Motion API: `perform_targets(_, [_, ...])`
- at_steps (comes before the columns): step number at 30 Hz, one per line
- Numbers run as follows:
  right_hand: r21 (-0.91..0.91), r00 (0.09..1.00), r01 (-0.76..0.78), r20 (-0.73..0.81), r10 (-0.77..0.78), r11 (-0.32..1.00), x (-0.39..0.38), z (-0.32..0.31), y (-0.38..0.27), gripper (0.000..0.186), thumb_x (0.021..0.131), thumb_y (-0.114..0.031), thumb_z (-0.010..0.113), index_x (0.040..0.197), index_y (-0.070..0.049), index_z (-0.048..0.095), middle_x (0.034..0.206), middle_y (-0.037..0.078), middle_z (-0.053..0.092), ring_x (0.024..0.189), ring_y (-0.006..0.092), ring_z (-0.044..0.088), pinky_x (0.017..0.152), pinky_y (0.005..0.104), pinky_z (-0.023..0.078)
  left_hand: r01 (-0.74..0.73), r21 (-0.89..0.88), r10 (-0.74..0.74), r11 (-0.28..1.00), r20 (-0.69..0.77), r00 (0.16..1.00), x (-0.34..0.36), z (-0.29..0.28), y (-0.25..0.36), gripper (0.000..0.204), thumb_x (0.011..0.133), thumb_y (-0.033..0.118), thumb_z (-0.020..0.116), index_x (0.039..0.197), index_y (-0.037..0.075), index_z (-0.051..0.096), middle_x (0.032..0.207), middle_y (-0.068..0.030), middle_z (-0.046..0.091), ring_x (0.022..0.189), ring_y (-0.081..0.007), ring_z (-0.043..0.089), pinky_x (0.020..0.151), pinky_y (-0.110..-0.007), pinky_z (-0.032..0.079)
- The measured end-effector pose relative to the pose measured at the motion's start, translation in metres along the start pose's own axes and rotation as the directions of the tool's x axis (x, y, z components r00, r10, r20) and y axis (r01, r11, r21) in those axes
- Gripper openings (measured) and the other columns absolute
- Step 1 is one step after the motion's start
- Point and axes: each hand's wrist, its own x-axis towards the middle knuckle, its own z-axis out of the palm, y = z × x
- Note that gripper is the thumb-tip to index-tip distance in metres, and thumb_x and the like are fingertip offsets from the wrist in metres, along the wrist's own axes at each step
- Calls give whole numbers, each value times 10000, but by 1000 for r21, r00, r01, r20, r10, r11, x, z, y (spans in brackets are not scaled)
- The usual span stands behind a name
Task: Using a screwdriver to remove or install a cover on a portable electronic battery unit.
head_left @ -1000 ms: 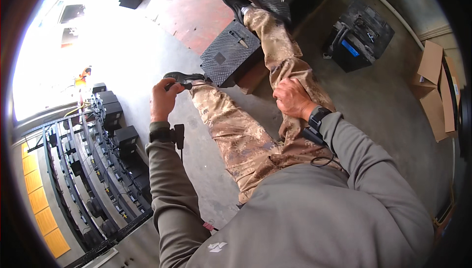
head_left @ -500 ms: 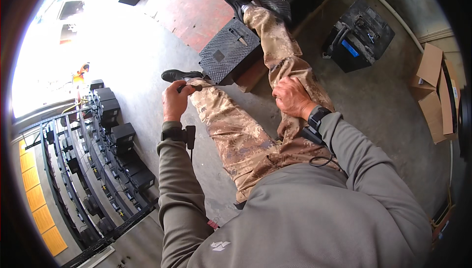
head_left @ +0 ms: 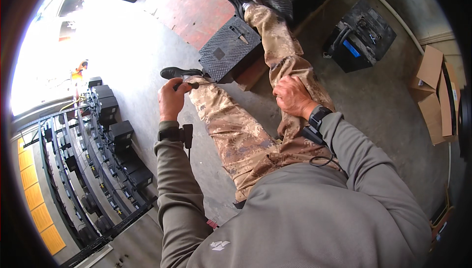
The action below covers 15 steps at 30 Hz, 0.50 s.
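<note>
The left hand (head_left: 171,103) has shifted slightly left, fingers pinching a dark-handled tool (head_left: 194,85) near-left of the black box (head_left: 227,46); the right hand (head_left: 294,96) lies curled near-right of it, its grip impossible to tell.

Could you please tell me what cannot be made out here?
In the head view:
- Right hand: palm and any contents, hidden by its own back.
- Dark-handled tool: part of its grip, covered by the left hand.
- Bright background, upper left: washed out by glare.

No lettering is readable, just a white emblem (head_left: 219,245) on the grey sweatshirt (head_left: 305,214)
</note>
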Motion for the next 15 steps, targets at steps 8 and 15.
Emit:
perform_targets(8, [4,1000,-7,4,7,1000,1,0,1,43,726,-142,626,764,-123,634,879,52,625,1015,244,553,896,402,387,-5,-15,5,1000,-18,1000,1,0,2,264,827,165,688,1028,-5,713,838,-147,741,825,-226,725,778,-326,540])
perform_targets(15, [-4,1000,-15,21,15,1000,1,-2,-1,41,725,-138,622,761,-123,635,878,55,626,1012,245,555,890,403,390,4,-26,-4,1000,-13,1000,4,0,7,307,793,190,721,1037,4,717,869,-162,736,841,-259,718,790,-345,539])
